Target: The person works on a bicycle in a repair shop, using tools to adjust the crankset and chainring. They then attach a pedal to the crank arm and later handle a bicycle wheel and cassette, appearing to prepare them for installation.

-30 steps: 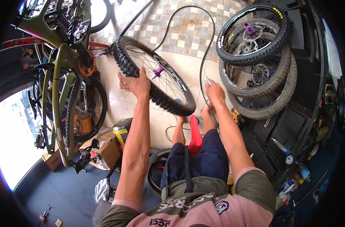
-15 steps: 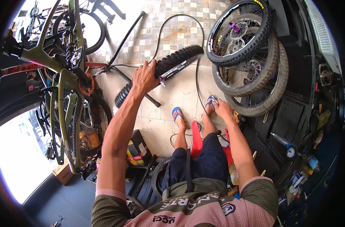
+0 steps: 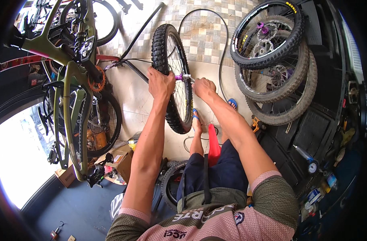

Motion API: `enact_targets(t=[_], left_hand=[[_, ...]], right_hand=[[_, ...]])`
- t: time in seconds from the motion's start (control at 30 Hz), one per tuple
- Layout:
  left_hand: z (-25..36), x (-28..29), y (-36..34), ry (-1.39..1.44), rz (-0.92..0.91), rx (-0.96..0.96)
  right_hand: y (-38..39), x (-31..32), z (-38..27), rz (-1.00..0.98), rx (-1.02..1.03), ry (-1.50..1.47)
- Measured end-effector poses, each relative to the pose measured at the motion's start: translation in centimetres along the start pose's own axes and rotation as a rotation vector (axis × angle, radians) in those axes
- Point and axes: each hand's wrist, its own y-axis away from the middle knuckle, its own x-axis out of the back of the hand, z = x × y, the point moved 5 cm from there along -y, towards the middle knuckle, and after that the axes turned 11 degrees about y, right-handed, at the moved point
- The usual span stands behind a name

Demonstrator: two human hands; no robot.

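Note:
A bicycle wheel with a knobby black tyre stands upright in front of me. My left hand is closed on the wheel's left side, level with the purple hub. From the hub's right side a silver axle end sticks out. My right hand is closed beside it, gripping a slim silver tool that reaches to the axle end. Most of that tool is hidden by my fingers, so its kind is unclear.
Several loose wheels lie stacked at the right. A green bike frame hangs at the left, by a black stand pole. A black hose loops across the tiled floor. A pump with a gauge lies lower right.
The wheel has swung from tilted to upright and come round to face right. My right hand has moved up and left from near my foot to the hub, bringing the silver tool.

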Motion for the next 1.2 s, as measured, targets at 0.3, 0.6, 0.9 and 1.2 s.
enact_targets(t=[0.3, 0.6, 0.9, 1.2], left_hand=[[-0.6, 0.5, -0.1, 0.096, 0.017, 0.111], [-1.0, 0.4, 0.1, 0.119, 0.006, 0.087], [-1.5, 0.8, -0.2, 0.133, -0.023, 0.14], [-13.7, -3.9, 18.6, 0.359, 0.059, 0.05]], right_hand=[[-1.0, -0.7, -1.8, -0.147, 0.005, 0.025], [-1.6, -0.6, -1.5, -0.133, -0.049, 0.068], [-1.9, -1.6, -0.6, -0.184, -0.061, 0.108], [0.2, -0.7, 0.5, -0.161, -0.051, 0.058]])
